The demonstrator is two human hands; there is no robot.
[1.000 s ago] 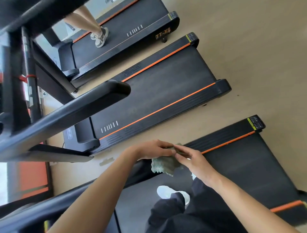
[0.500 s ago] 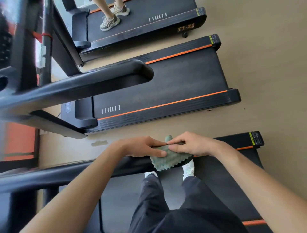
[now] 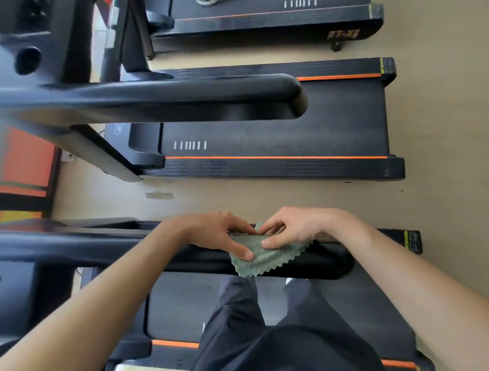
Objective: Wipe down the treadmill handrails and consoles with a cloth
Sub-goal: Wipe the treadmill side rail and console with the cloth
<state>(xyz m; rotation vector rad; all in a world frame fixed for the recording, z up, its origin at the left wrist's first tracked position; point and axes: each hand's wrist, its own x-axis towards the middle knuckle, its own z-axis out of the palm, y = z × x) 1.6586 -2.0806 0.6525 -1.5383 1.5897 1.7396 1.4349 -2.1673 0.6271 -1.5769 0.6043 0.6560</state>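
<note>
Treadmills: three in a row. Far treadmill (image 3: 264,23), middle treadmill (image 3: 264,119), near treadmill (image 3: 180,304).

Handrails: two in view. Middle handrail (image 3: 172,98), near handrail (image 3: 105,251).

Hands: two. Left hand (image 3: 219,233), right hand (image 3: 293,227).

Cloth (image 3: 267,256): one.

Trouser legs (image 3: 238,312): two.

Orange stripes (image 3: 275,157): two on the middle treadmill, one thin one on the far, one on the near showing in two pieces.

White belt marks (image 3: 190,145): seven on the middle treadmill. The far row is blurred, not counted.

Castor (image 3: 336,47): one, under the far treadmill.

Shoes: one at the top edge (image 3: 209,2), cut off; one white toe (image 3: 296,281) below the near handrail.
</note>
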